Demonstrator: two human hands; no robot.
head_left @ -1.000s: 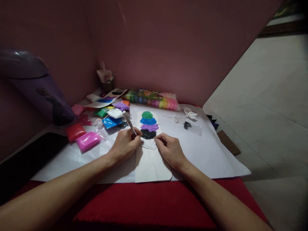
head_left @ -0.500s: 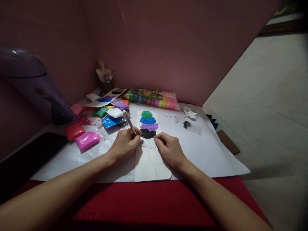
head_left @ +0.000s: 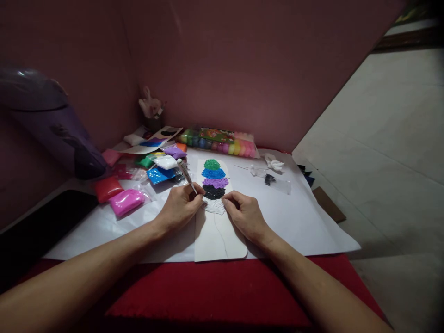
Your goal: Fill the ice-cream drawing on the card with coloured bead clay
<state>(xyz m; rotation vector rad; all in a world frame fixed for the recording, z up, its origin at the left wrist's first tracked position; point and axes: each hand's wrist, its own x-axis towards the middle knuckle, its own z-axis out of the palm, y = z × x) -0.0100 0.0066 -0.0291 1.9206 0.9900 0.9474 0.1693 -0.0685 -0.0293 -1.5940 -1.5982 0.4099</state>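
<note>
A white card lies upright before me, bearing stacked bands of green, blue, purple, black and white clay. My left hand is closed around a thin pen-like tool, its fingertips at the left edge of the black and white bands. At the right edge of the white band, my right hand has thumb and forefinger pinched together; anything between them is too small to make out. A thin line runs down the card below the white band.
Coloured clay packets are heaped at the left, beside a dark flat object. A long clay pack lies at the back. White clay and a clear wrapper lie right. A purple container stands left.
</note>
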